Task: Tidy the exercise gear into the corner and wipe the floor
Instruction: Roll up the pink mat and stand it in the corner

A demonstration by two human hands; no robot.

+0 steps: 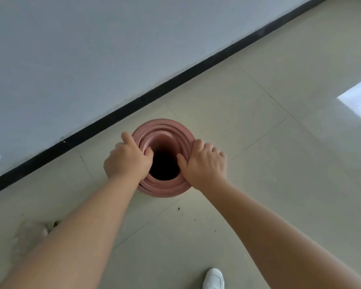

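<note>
Pink rolled foam exercise mat point(165, 185) stands upright on the tiled floor point(258, 184), close to the black skirting point(133, 101). Left hand point(127, 161) and right hand point(204, 163) both grip its top rim, thumbs curled inside. Light, soft, likely to unroll: better held around the coil.

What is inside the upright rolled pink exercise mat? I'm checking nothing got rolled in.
Only a dark hollow shows inside the rolled pink exercise mat; its depth is in shadow.
</note>
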